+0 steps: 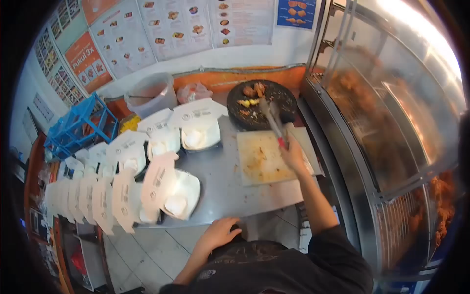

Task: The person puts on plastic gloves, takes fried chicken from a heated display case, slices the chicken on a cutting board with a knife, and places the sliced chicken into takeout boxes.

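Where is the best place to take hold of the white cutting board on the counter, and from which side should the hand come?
Probably the near edge of the cutting board, from the person's side. It lies flat on the steel counter, and that edge sits closest to the counter's front. The far edge abuts the stone mortar, and the right hand with tongs is above the right part.

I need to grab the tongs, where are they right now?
The tongs are in the right hand, upper centre of the head view, tips reaching into the dark stone mortar just beyond the cutting board.
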The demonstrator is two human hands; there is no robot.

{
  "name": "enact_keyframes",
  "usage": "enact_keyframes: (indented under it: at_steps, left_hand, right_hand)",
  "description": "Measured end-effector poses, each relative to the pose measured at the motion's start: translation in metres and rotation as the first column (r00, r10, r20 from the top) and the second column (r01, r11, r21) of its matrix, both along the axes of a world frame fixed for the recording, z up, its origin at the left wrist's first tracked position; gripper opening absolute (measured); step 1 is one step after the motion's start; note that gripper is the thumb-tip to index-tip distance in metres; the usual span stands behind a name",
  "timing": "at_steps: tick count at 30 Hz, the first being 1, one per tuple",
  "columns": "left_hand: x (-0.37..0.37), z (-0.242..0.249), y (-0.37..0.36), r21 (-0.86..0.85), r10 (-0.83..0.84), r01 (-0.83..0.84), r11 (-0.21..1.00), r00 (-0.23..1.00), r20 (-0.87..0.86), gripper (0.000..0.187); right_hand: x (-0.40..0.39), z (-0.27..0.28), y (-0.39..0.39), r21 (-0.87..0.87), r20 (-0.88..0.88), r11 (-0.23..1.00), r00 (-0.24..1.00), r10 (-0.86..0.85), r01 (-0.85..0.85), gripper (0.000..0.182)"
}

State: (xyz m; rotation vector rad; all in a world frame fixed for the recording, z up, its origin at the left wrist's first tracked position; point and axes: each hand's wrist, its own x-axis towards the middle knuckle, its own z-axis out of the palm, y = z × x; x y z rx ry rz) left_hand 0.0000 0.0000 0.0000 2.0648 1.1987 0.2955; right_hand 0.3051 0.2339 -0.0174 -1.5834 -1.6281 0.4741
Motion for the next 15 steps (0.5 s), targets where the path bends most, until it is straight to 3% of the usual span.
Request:
enact_keyframes:
  at_steps: [1,3,6,8,11,13,14,15]
  left_hand:
    - [-0.007,-0.001,-0.007,-0.007,0.062,-0.062,0.998,0.998,0.029,0.042]
    - [-0.057,0.009,0.015,-0.002,0.127,-0.127,0.992,0.991,0.049,0.041]
    - [-0.074,0.013,0.016,-0.049,0.268,-0.263,0.963,0.952,0.15,0.039]
    - [-0.075,0.02,0.029,-0.057,0.265,-0.259,0.964,0.951,0.158,0.038]
    - [-0.073,0.027,0.039,-0.145,0.229,-0.209,0.967,0.964,0.134,0.037]
    - [-0.071,0.022,0.047,-0.022,0.161,-0.16,0.987,0.975,0.156,0.037]
    - [-0.069,0.021,0.049,-0.063,0.138,-0.13,0.99,0.98,0.146,0.037]
    - [-0.065,0.021,0.054,-0.045,0.134,-0.128,0.991,0.975,0.176,0.038]
  right_hand:
    - [0.002,0.012,0.021,-0.04,0.011,0.985,0.986,-0.167,0.167,0.058]
    - [-0.015,0.056,0.083,-0.093,0.289,0.953,0.924,-0.252,0.289,0.051]
    - [0.011,0.046,0.153,-0.077,0.414,0.936,0.865,-0.284,0.344,0.048]
    - [0.018,0.047,0.185,-0.225,0.494,0.894,0.836,-0.239,0.388,0.05]
    - [0.024,0.045,0.193,0.035,0.413,0.958,0.869,-0.272,0.283,0.047]
    - [0.042,0.034,0.194,0.448,0.293,0.844,0.844,-0.449,0.293,0.031]
    - [0.047,0.037,0.176,0.468,0.12,0.825,0.902,-0.414,0.317,0.024]
    - [0.048,0.046,0.145,0.441,0.133,0.831,0.891,-0.434,0.339,0.024]
